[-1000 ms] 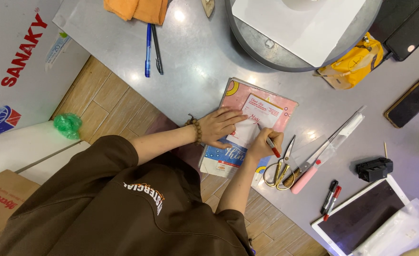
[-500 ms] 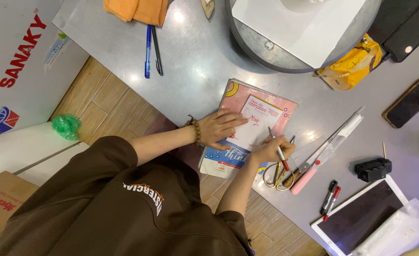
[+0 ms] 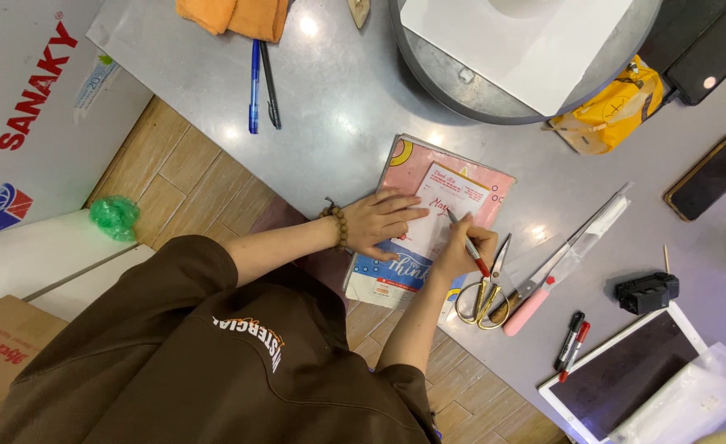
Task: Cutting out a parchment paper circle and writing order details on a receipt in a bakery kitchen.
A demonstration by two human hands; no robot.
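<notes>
A white card (image 3: 462, 187) with red handwriting lies on a pink and blue booklet (image 3: 499, 182) on the grey table (image 3: 355, 123). My left hand (image 3: 379, 224), with a bead bracelet at the wrist, presses flat on the card's left part. My right hand (image 3: 460, 253) grips a red pen (image 3: 467, 240). The pen's tip touches the card just below the red writing.
Yellow-handled scissors (image 3: 485, 298) and a pink-handled cutter (image 3: 536, 298) lie right of my right hand. Further right are two markers (image 3: 573, 341), a tablet (image 3: 626, 374), a black clip (image 3: 647, 292) and a phone (image 3: 712, 177). A metal basin (image 3: 462, 86), blue and black pens (image 3: 254, 86) and an orange cloth (image 3: 231, 16) lie behind.
My right hand has brought the pen tip up from the card's lower right edge onto the card. My left hand's fingers have spread a little and stayed on the card.
</notes>
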